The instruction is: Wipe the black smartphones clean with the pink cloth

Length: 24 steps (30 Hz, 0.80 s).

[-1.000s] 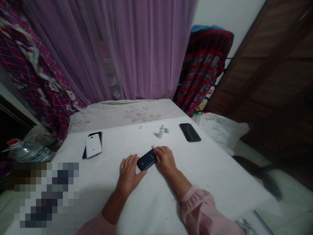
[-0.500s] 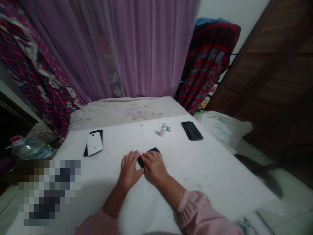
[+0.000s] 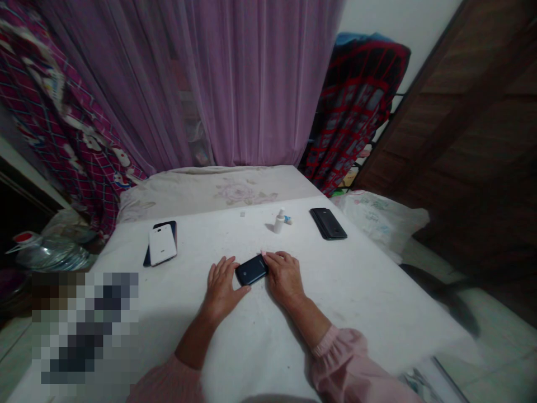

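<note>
A dark phone lies flat on the white-covered table, slightly tilted in front of me. My left hand grips its left end between thumb and fingers. At the phone's right end is my right hand, its fingers pressed together over the edge. A bit of a small pink piece shows at those fingertips; the rest of it is hidden by the hand. Faint specks are scattered on the cloth around the phone.
A white spray bottle stands beyond the phone, beside a small blue-and-white item. A white phone rests on a darker phone at left. Stacked dark phones lie at right. A plastic bag is past the right edge.
My right hand has slid right along the phone with the pink piece, from its left end to its right end, uncovering the phone's surface. My left hand stays about where it was.
</note>
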Each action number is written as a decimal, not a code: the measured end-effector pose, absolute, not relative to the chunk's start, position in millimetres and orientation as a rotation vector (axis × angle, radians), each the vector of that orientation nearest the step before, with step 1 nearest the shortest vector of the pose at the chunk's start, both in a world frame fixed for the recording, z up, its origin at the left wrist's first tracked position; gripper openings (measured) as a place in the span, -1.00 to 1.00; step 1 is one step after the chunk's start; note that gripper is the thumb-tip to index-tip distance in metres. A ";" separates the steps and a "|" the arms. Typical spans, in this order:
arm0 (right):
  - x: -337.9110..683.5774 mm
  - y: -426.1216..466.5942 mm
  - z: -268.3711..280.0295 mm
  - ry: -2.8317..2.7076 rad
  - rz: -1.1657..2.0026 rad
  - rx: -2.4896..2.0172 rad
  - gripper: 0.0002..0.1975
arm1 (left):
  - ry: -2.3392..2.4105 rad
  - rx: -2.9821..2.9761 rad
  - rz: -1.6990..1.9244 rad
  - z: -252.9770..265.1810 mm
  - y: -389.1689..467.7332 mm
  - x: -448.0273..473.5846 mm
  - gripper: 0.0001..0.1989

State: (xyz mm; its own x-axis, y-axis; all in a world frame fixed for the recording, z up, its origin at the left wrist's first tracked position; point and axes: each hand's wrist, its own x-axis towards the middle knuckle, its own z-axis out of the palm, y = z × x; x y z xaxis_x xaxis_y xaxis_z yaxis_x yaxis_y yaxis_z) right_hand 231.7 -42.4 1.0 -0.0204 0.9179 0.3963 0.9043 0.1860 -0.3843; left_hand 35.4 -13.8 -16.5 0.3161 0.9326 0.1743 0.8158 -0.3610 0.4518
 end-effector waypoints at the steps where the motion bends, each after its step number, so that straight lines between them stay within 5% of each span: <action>1: 228.0 -42.3 0.8 -1.928 0.044 -1.673 -0.55 | 1.574 2.303 0.586 -16.3 -13.3 35.1 -0.50; 11: 197.2 -58.2 -3.6 -2.142 0.150 -1.220 -0.57 | 1.562 2.340 0.632 -21.4 -11.2 32.8 -0.52; 24: 265.8 -55.8 -21.4 -1.939 0.007 -1.429 -0.52 | 1.526 2.335 0.584 -18.1 -10.5 32.1 -0.52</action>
